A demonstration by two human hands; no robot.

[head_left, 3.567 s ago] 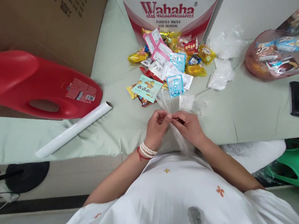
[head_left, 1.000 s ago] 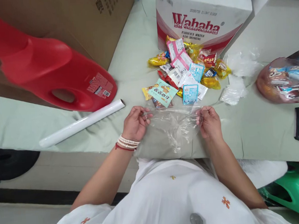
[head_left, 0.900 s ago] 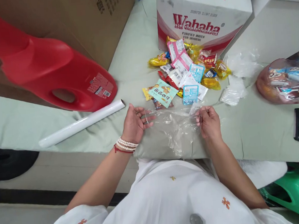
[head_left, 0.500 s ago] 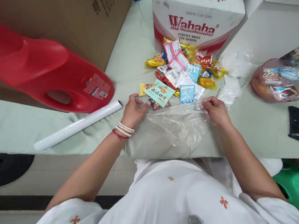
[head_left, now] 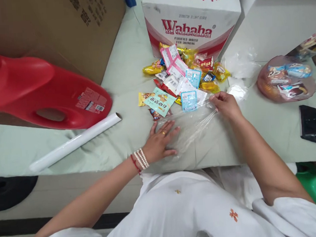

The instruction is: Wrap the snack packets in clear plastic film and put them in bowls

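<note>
A clear plastic bag [head_left: 193,132] lies on the cloth-covered table in front of me. My right hand [head_left: 225,105] pinches its right edge and pulls it into creases. Fingers spread, my left hand [head_left: 161,140] rests palm down on the bag's left side. Just beyond the bag is a heap of small wrapped snacks; a mint-green packet [head_left: 160,101], a light-blue sachet [head_left: 189,101] and pink-and-white packets [head_left: 174,59] lie among them. A brown-wrapped snack [head_left: 155,114] peeks out under the green packet, close above my left fingers.
A white Wahaba-style carton marked "Wahaha" [head_left: 189,26] stands behind the heap. At left are a red jug [head_left: 64,92], a white roll [head_left: 75,142] and a brown carton [head_left: 88,47]. Toward the right sit a pink-tinted bag of snacks [head_left: 266,85], crumpled clear plastic [head_left: 238,89] and a black pouch with keys [head_left: 309,120].
My left hand has moved from beside the snacks down onto the bag and flattened out. The bag is now drawn into creases toward my right hand. The whole view has shifted slightly.
</note>
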